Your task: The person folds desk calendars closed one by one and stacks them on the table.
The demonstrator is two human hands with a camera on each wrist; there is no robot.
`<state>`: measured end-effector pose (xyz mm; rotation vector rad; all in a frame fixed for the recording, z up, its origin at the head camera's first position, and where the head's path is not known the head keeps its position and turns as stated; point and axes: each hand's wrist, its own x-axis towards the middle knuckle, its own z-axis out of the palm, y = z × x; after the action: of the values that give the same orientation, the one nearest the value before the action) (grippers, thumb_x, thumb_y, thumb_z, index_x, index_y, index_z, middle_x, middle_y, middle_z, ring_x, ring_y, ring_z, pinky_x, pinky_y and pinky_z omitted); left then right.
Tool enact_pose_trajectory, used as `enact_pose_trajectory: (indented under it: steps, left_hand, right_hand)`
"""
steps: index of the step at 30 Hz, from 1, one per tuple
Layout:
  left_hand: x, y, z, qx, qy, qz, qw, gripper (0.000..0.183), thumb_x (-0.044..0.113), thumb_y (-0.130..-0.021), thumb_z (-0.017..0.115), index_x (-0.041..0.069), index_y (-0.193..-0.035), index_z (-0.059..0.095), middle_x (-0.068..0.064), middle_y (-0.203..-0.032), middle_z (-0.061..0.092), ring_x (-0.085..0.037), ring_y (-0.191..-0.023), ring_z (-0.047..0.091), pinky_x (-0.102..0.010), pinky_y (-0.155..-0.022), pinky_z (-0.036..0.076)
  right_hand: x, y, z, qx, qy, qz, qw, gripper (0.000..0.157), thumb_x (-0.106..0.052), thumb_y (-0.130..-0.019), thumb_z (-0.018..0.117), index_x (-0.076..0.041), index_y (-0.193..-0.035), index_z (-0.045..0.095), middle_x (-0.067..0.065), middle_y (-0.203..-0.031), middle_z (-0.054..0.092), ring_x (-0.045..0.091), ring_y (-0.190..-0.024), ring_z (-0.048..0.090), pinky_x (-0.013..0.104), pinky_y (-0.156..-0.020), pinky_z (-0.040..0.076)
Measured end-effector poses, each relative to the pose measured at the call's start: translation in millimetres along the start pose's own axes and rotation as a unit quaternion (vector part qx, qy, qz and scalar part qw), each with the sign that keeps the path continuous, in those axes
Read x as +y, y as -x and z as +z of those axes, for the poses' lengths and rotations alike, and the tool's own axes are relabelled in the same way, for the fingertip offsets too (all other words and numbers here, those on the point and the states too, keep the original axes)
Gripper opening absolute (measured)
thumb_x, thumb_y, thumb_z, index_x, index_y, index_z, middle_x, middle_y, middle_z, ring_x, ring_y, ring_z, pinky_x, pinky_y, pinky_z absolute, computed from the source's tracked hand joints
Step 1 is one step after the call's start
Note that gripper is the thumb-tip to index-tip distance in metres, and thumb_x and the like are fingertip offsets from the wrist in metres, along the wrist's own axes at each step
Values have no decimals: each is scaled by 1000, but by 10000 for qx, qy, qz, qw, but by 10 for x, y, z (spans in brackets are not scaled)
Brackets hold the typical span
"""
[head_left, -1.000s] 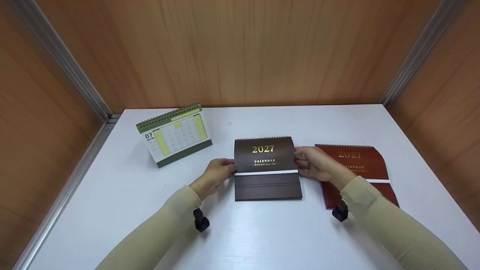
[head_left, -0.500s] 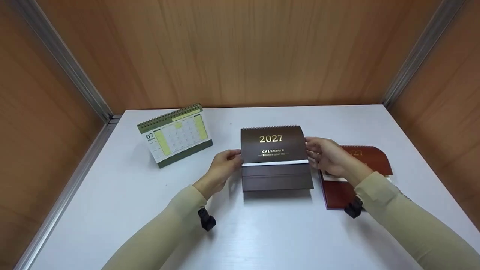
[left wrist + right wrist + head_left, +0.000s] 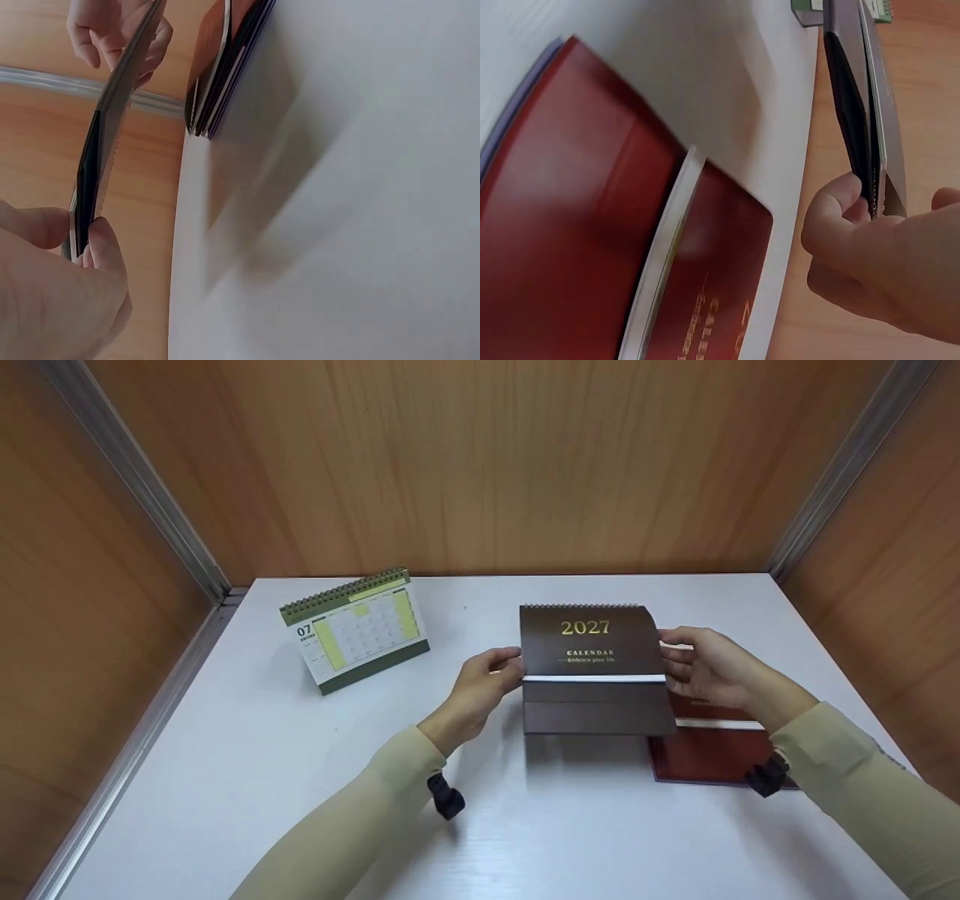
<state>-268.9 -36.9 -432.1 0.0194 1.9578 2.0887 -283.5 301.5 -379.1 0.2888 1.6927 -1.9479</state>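
A dark brown 2027 desk calendar (image 3: 592, 709), spiral-bound along its top, is held above the table between both hands. My left hand (image 3: 480, 686) pinches its left edge; in the left wrist view, thumb and fingers grip the calendar's side (image 3: 90, 165). On the opposite edge my right hand (image 3: 712, 667) pinches it, with the thumb and fingertips around the thin edge in the right wrist view. A red calendar (image 3: 712, 754) of like make lies flat on the table below the right hand, partly covered by that hand and the brown calendar.
A green and white calendar (image 3: 367, 630) showing 07 stands propped on the white table (image 3: 210, 780) at the back left. Wooden panels (image 3: 480, 465) close off the back and both sides, with metal posts at the corners.
Both hands have lifted the brown calendar off the table and carried it to the right, so it now overlaps the red one in the head view. The green calendar stays put.
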Motion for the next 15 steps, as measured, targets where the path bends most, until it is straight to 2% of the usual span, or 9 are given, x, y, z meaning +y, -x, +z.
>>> enact_pose_trajectory:
  steps: [4, 8, 12, 15]
  left_hand:
    - [-2, -20, 206, -137, 111, 142, 9997, 43, 8, -106, 61, -6, -147, 54, -17, -133, 61, -26, -124, 68, -31, -107, 55]
    - [-23, -56, 413, -208, 249, 246, 9992, 43, 5, -104, 64, -7, -144, 56, -17, -131, 62, -25, -121, 67, -30, -104, 57]
    - [-43, -80, 603, -297, 315, 236, 9988, 43, 3, -103, 65, -6, -144, 57, -15, -130, 63, -23, -118, 69, -28, -100, 58]
    - [-65, -94, 730, -381, 340, 195, 9985, 44, 2, -103, 66, -6, -145, 56, -14, -130, 63, -21, -116, 70, -26, -99, 59]
  right_hand:
    - [-17, 64, -184, 89, 167, 32, 9998, 22, -26, -112, 46, -17, -131, 51, -4, -102, 65, 11, -94, 61, 30, -86, 48]
    - [-11, 128, -367, 173, 378, 42, 9991, 20, -27, -112, 46, -18, -129, 52, -4, -100, 64, 10, -87, 59, 31, -83, 47]
    - [1, 178, -543, 203, 515, 109, 9984, 15, -28, -113, 45, -21, -124, 54, -6, -99, 65, 9, -88, 61, 34, -85, 41]
    - [15, 209, -654, 266, 629, 173, 9975, 14, -28, -113, 45, -22, -116, 57, -6, -98, 69, 9, -91, 66, 35, -88, 43]
